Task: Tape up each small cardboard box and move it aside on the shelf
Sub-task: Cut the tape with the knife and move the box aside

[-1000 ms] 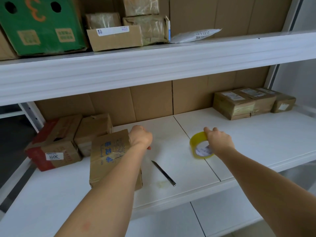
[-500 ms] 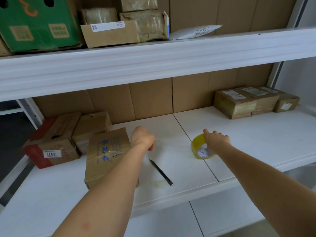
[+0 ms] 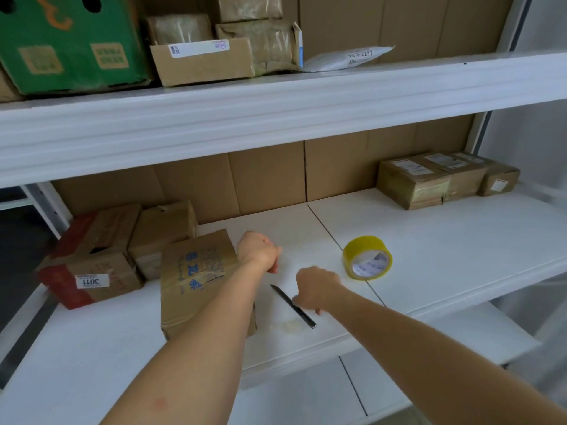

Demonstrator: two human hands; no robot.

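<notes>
Counting: 1 tape roll [image 3: 367, 257], 1 knife [image 3: 293, 306], 3 boxes at left. Left hand [image 3: 257, 250] curled at box [image 3: 196, 279], grip unclear. Right hand [image 3: 316, 289] over knife, grip unclear.

Two bare forearms reach in from the bottom edge, ending in the left hand [image 3: 257, 250] and the right hand [image 3: 316, 289]. No sleeves, gloves, watch or rings show. A small reddish mark sits on the left forearm near the bottom edge.
</notes>
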